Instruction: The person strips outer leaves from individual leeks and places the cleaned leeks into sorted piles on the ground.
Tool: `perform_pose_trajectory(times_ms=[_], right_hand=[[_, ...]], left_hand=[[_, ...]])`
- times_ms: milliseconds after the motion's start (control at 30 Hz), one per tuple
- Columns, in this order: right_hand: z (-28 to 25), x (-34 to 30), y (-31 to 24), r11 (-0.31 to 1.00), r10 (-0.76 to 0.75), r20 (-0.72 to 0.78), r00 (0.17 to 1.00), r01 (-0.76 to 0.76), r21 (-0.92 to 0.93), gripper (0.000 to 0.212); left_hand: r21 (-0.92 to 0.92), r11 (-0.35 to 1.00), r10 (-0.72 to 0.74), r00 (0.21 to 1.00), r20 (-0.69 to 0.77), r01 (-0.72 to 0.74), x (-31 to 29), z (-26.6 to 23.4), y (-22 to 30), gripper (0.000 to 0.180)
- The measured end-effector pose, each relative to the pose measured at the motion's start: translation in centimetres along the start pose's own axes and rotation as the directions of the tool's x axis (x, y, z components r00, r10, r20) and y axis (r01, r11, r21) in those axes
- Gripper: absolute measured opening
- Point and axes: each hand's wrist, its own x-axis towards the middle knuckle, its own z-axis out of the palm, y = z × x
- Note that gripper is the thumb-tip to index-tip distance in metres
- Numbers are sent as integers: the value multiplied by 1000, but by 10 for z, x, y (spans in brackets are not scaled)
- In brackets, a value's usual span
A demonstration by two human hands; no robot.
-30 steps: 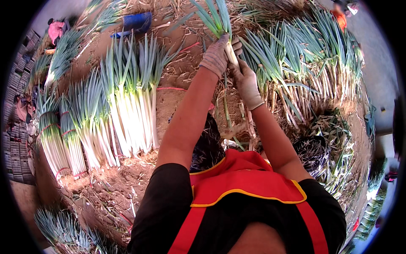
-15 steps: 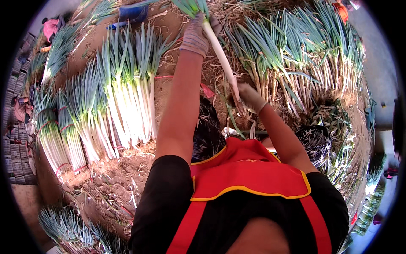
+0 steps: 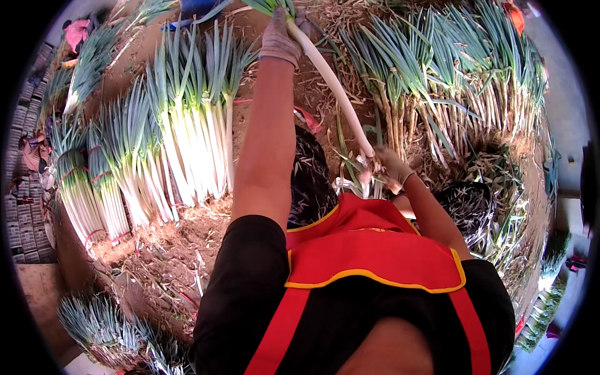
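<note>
My left hand (image 3: 279,39), in a pale striped glove, is closed around a long green onion (image 3: 331,75) where its green leaves begin. The white stalk slants down to the right toward my lap, bending slightly. At its root end my right hand (image 3: 394,169), gloved too, is closed on loose outer skin (image 3: 364,172). Peeled strips hang around the roots there, just above my red apron (image 3: 375,250). The fingertips of the right hand are partly hidden by the skin.
Cleaned green onions (image 3: 200,137) stand in a row on the left, beside tied bundles (image 3: 78,194). Unpeeled onions (image 3: 437,94) with brown stalks lean on the right. Peeled leaf waste (image 3: 500,206) lies near my right knee. A blue object (image 3: 197,7) sits at the far edge.
My left hand has moved slightly up and left with the onion. My right hand has moved down toward my lap, pulling skin down at the root end; more of the white stalk shows.
</note>
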Motion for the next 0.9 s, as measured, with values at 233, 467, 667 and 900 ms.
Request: perform_pose_trajectory(times_ms=[233,467,667,900], right_hand=[[-46,-34,-190,407,-28,244,969,-212,889,58],[-83,9,-268,698,-82,-294,952,265,665,31],[-51,26,-271,952,-87,-539,838,228,202,32],[3,-54,-192,838,-476,-253,842,347,-421,30]], left_hand=[[64,998,3,1000,-8,-2,-1,23,-4,34],[288,922,-258,965,-39,258,-60,103,-60,28],[202,937,-236,944,-231,284,-48,92,-72,15],[165,964,-155,944,-292,209,-13,60,-39,17]])
